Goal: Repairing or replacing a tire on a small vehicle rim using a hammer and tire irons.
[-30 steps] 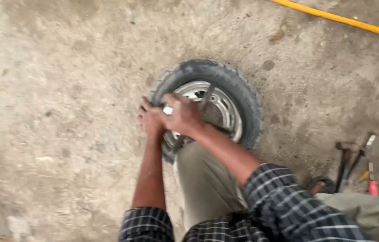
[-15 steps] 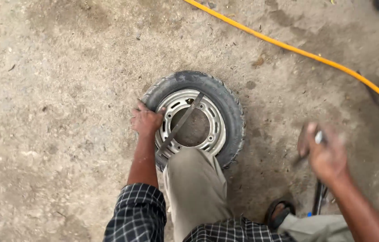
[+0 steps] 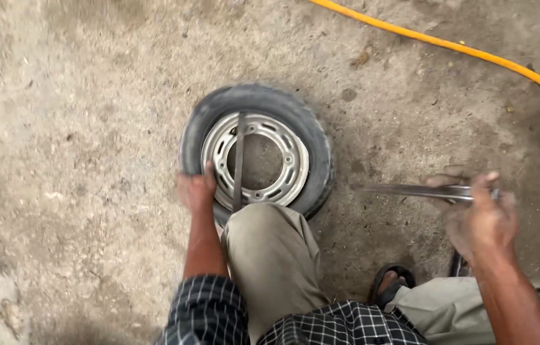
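Black tyre (image 3: 318, 150), silver rim (image 3: 219, 144), yellow hose (image 3: 448, 45), checked sleeve (image 3: 206, 310).

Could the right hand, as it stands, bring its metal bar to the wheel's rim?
Probably yes. The right hand grips a flat metal bar pointing toward the tyre, with only bare ground between. The left hand and knee are on the near side.

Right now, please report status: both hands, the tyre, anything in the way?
Left hand pressing tyre edge. Right hand has grip on flat metal lever, clear of tyre. Second bar lies across rim. Knee on tyre.
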